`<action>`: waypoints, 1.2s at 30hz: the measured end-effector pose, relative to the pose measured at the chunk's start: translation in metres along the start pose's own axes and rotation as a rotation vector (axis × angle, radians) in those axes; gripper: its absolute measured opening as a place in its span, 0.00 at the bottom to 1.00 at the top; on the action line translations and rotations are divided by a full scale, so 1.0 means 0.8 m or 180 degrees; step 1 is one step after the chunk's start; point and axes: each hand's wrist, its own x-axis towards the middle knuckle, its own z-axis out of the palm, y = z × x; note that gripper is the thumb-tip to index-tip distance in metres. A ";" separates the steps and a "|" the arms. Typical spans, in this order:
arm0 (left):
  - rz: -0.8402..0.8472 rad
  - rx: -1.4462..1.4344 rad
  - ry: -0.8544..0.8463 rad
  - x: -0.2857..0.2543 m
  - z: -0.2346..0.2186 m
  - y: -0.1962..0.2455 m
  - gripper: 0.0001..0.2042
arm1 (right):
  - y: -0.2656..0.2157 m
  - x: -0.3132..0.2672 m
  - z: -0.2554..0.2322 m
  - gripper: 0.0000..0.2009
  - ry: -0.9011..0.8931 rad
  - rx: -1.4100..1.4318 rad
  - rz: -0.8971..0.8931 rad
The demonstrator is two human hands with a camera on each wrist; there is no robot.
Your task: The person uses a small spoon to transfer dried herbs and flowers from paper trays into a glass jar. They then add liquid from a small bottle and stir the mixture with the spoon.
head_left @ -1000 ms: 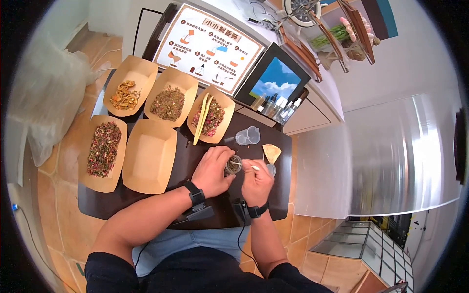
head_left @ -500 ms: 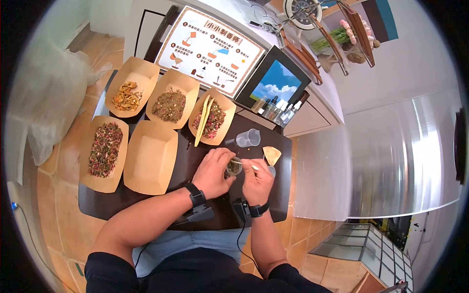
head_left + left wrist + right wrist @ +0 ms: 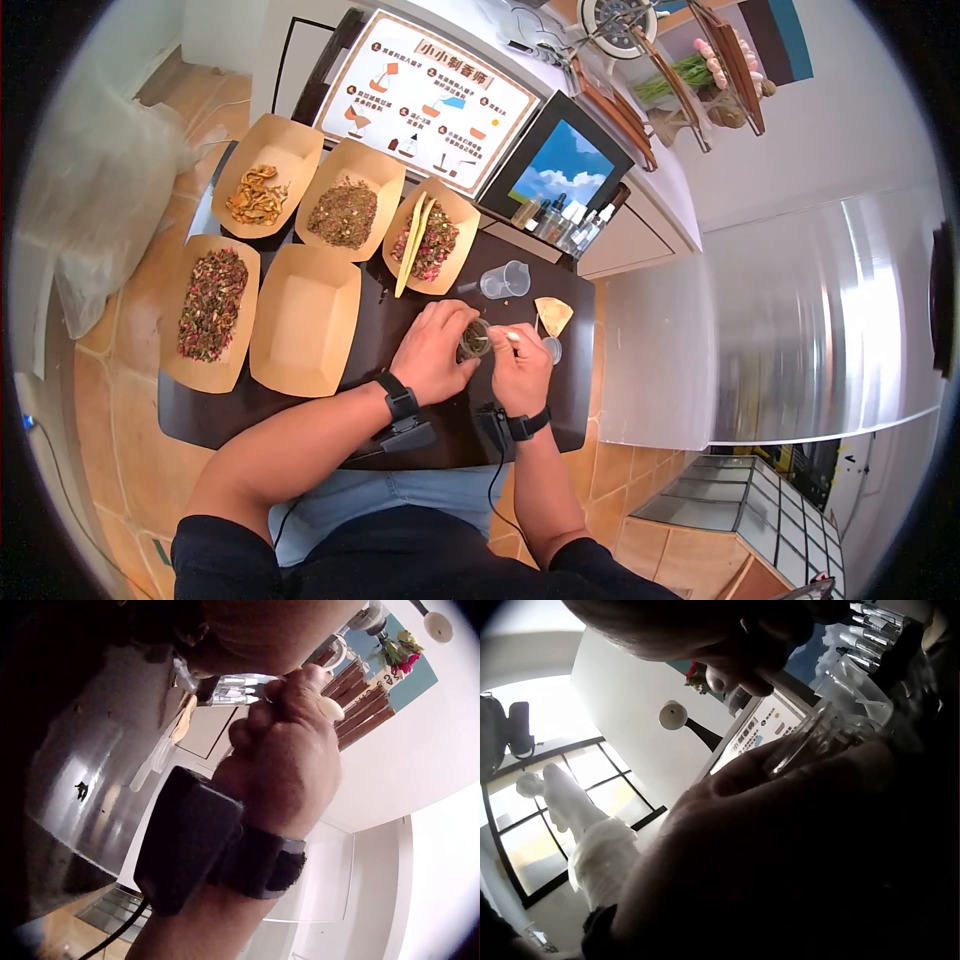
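In the head view, my left hand (image 3: 432, 348) grips a small glass jar (image 3: 474, 340) that holds brownish dried plant bits. Its curved clear rim also shows in the right wrist view, beside my fingers. My right hand (image 3: 522, 372) pinches a thin stick-like tool with a pale rounded end (image 3: 514, 337), and its thin part reaches over the jar's mouth. That same pale end (image 3: 330, 710) sticks out past my right hand in the left wrist view. The far tip is hidden at the jar. Just beyond the jar stands a clear plastic measuring cup (image 3: 504, 280).
Several paper trays stand on the left of the dark table (image 3: 420, 440); one tray (image 3: 305, 320) is bare, and yellow tongs (image 3: 415, 245) lie across another. A tan folded paper filter (image 3: 553, 316) and a small clear container (image 3: 552, 348) sit at right. Small bottles (image 3: 568, 225) stand behind.
My right hand has shifted slightly to the left and the tool's pale end has tipped upward, its thin part still at the jar. My left hand keeps its grip on the jar.
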 end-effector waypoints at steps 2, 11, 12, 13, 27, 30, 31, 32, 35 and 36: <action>0.0013 0.0014 -0.0015 0.004 0.000 0.001 0.31 | -0.004 -0.001 -0.004 0.07 0.0038 -0.0013 0.0043; -0.0025 -0.0002 -0.0020 0.000 -0.002 0.000 0.32 | -0.015 0.001 -0.006 0.07 0.0127 0.0061 0.0156; -0.0021 0.0013 -0.0022 0.000 -0.001 -0.001 0.32 | -0.015 0.000 -0.006 0.07 0.0188 0.0091 0.0073; -0.0001 0.0022 -0.0027 0.001 0.000 0.000 0.33 | -0.008 -0.001 -0.006 0.07 -0.0109 0.0025 0.0131; -0.0007 0.0046 -0.0011 0.000 -0.001 -0.001 0.31 | 0.006 -0.011 0.007 0.07 -0.0111 0.0683 0.0436; -0.0001 0.0044 -0.0038 0.001 0.002 0.001 0.32 | 0.011 -0.012 0.006 0.08 -0.0225 0.0785 0.0562; -0.0038 0.0022 -0.0046 0.002 -0.001 0.000 0.32 | 0.007 -0.010 0.006 0.08 -0.0060 0.0716 0.0428; -0.0054 0.0031 -0.0041 0.001 -0.002 0.000 0.32 | 0.004 -0.010 0.006 0.08 0.0099 0.0646 0.0310; -0.0034 0.0019 -0.0027 0.002 0.001 0.001 0.32 | 0.004 -0.010 0.007 0.08 -0.0034 0.0564 0.0252; -0.0020 0.0009 -0.0034 0.002 0.001 0.000 0.32 | 0.001 -0.008 0.005 0.08 -0.0027 0.0561 0.0248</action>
